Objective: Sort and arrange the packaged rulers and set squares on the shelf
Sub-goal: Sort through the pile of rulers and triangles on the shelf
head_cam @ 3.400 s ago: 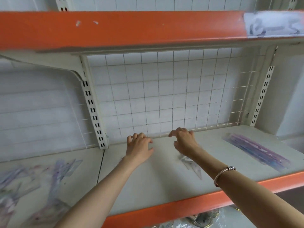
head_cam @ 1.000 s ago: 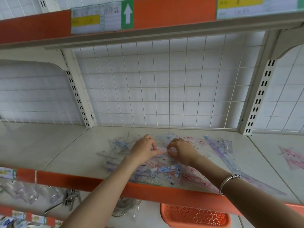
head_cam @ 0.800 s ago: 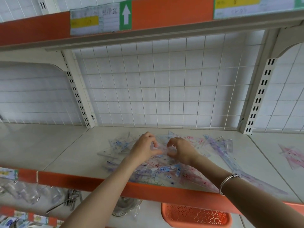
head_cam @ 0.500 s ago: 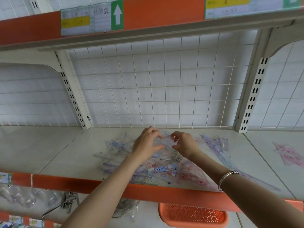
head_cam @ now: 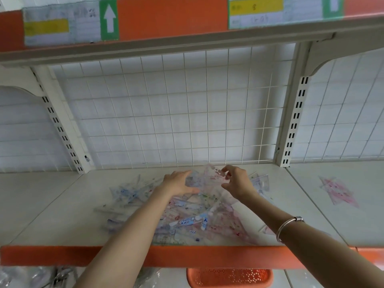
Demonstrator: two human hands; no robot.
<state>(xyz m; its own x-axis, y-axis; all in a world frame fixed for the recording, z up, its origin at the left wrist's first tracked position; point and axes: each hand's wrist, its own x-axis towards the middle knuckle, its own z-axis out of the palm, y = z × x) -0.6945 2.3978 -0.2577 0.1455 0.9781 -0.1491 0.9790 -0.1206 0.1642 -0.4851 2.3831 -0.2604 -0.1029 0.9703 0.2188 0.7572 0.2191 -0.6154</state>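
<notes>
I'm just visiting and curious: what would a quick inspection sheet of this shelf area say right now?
Surface: white shelf board with orange front edge.
Job's things: mixed pile of packaged rulers and set squares mid-shelf; one set square tilted up between the hands; pink packets on the right section.
Clutter: nothing seen.
Hands: right hand pinches the set square; left hand at its left edge, grip unclear.
Cables: nothing seen.
Surroundings: wire grid back, price labels above, orange basket below.

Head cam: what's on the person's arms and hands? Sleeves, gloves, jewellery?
Both arms are bare, with no sleeves in view. No gloves or visible rings on the left hand or the right hand. The right wrist wears a thin silver bangle with a small coiled wrap.
</notes>
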